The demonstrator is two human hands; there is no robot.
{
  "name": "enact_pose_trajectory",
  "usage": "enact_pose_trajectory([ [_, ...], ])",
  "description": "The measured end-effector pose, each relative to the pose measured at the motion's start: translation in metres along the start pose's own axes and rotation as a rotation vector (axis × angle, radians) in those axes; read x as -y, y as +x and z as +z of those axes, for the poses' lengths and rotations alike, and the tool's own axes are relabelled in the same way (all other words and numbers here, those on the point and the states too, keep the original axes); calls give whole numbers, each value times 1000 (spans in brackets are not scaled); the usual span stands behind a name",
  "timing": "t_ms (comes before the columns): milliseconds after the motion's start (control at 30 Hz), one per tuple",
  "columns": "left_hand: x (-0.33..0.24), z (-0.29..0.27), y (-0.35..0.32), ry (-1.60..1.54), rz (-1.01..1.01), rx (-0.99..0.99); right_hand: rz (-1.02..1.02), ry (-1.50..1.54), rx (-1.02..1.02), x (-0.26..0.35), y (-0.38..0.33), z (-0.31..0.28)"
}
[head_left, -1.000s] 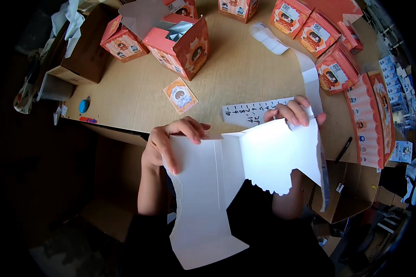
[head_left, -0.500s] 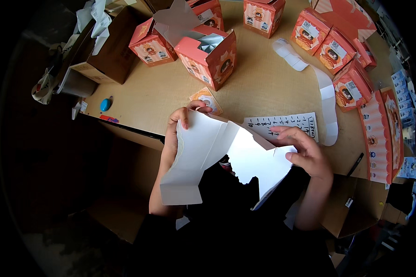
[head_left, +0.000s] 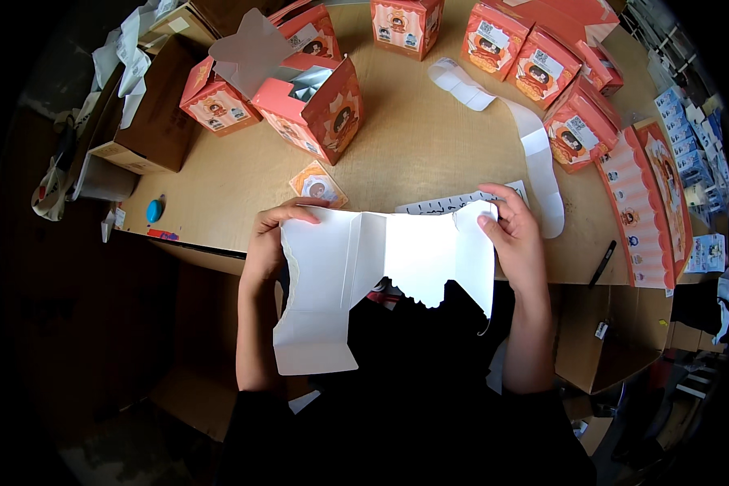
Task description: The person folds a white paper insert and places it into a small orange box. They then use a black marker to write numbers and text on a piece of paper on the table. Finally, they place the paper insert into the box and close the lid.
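Left hand [head_left: 274, 235] is pinching the cardboard [head_left: 320, 263] by its top left corner, right hand [head_left: 512, 231] has the top right pinched too. It's opened out, white side showing, across the worktop [head_left: 405, 146] edge.

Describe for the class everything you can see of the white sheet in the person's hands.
The white sheet looks like thin card, plain on the visible side, with creases dividing it into panels. Its left edge is ragged; a jagged gap cuts into its lower side, beside a lower-left flap. The middle is brightest, the left greyer. It is held spread open, overlapping the table's near edge in view. The left hand grips its upper left corner, the right hand its upper right.
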State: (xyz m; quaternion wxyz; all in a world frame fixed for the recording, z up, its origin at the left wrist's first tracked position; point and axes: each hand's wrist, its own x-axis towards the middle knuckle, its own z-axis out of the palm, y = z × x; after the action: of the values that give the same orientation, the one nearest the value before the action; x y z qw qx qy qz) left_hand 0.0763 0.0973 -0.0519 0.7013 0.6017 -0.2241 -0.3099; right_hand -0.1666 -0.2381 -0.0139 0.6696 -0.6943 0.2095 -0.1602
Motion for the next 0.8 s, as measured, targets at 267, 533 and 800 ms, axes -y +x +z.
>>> enact_pose_trajectory([
  [267,-46,-20,-8,543,-66,230,-61,-49,-60,3,6,0],
  [533,-60,55,-30,1608,231,-58,-222,-463,-57,31,9,18],
  [800,-9,102,-15,1690,564,-292,-400,-627,-9,61,25,26],
])
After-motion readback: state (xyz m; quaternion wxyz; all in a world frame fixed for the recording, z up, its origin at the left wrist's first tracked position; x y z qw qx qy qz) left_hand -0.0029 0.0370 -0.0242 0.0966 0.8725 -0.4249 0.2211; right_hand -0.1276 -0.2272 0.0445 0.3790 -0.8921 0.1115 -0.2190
